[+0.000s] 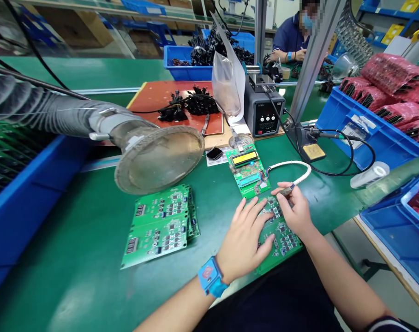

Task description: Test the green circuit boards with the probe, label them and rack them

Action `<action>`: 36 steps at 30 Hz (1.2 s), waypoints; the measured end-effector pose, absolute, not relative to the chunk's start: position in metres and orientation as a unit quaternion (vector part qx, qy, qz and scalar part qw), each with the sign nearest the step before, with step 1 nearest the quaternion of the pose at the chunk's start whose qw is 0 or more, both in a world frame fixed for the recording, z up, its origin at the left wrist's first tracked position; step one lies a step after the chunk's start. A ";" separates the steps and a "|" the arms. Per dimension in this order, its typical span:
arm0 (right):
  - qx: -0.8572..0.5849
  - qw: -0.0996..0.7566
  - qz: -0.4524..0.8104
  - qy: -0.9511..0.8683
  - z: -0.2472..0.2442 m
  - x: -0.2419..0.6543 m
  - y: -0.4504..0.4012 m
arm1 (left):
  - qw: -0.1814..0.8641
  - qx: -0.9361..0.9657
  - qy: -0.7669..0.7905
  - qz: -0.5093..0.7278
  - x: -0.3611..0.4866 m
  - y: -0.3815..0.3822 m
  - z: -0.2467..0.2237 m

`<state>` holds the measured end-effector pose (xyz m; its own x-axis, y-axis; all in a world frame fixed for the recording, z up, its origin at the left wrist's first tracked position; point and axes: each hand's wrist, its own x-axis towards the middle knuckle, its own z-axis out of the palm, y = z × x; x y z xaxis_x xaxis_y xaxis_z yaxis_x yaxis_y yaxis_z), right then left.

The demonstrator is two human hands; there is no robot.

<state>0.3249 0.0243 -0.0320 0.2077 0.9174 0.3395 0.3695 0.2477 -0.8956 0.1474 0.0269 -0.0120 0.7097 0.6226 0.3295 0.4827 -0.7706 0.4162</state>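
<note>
My right hand (296, 210) pinches a small dark probe connector (284, 190) at the end of a white sleeved cable (292, 162). It is held over the upper right part of a green circuit board (282, 237); whether its tip touches is hard to see. Fingers apart, my left hand (242, 242) rests on that board's left side and covers part of it. The cable runs to a green programmer board (240, 169) with a lit yellow display (244, 158) and a turquoise socket (250, 180), just beyond the circuit board.
Left of my hands lies a stack of circuit boards (157, 226) under a fume hood (161, 159). Behind are a soldering station (265, 113) and black cable bundles (188, 103). Blue bins (348, 127) with pink-wrapped packs flank the right; another person (289, 37) sits across.
</note>
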 end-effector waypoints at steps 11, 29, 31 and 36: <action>-0.554 0.543 0.256 -0.576 -0.033 0.325 0.024 | 0.155 0.910 0.301 0.239 0.148 0.027 -0.013; -0.568 0.529 0.260 -0.574 -0.028 0.322 0.025 | 0.136 0.916 0.256 0.278 0.142 0.029 -0.017; -0.565 0.529 0.262 -0.576 -0.028 0.323 0.025 | 0.154 0.929 0.207 0.266 0.142 0.030 -0.014; -0.561 0.536 0.262 -0.574 -0.029 0.322 0.025 | 0.206 0.930 0.151 0.266 0.144 0.030 -0.008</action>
<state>0.3221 0.0250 -0.0286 0.2045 0.9248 0.3209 0.3636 0.2326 -0.9021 0.1443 0.0303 -0.0083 0.8127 0.3895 0.4334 0.1703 -0.8700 0.4626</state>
